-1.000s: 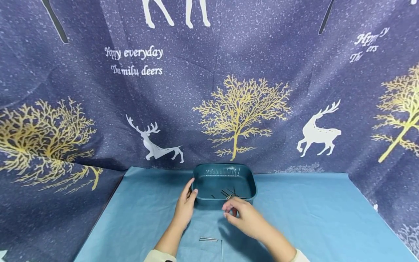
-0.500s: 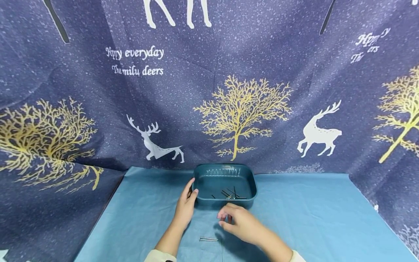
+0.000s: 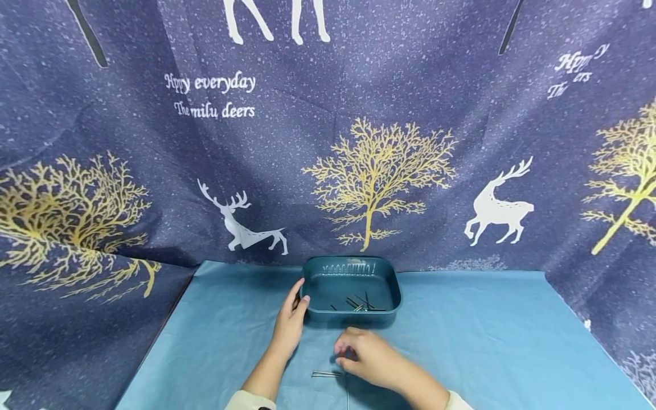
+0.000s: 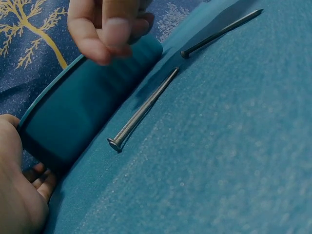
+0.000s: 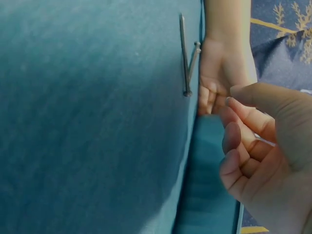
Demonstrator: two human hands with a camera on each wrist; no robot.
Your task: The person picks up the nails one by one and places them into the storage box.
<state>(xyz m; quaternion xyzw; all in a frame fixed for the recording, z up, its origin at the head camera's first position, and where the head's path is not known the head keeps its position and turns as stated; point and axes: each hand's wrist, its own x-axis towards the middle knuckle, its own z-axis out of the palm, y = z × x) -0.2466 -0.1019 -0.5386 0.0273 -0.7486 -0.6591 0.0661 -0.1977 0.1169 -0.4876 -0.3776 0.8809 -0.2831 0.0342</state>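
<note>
A dark teal rectangular tray [image 3: 328,318] stands at the back of the table, with several nails [image 3: 366,304] lying loose inside, mostly toward its front right. My left hand [image 3: 290,326] grips the tray's left end, thumb by the rim. In front of the tray, my right hand [image 3: 371,357] hovers over the cloth with fingers loosely bent; nothing shows between them in the right wrist view. Close by on the cloth lie two nails [image 4: 144,112] side by side, and a single nail [image 4: 222,33] lies apart, pointing another way in the head view.
A light blue cloth [image 3: 476,336] covers the table. Behind the tray hangs a dark blue curtain [image 3: 287,148] printed with deer and yellow trees; the tray stands close to it.
My right hand has drawn back from the tray's front rim, toward the nails on the cloth. The left hand and tray have stayed in place.
</note>
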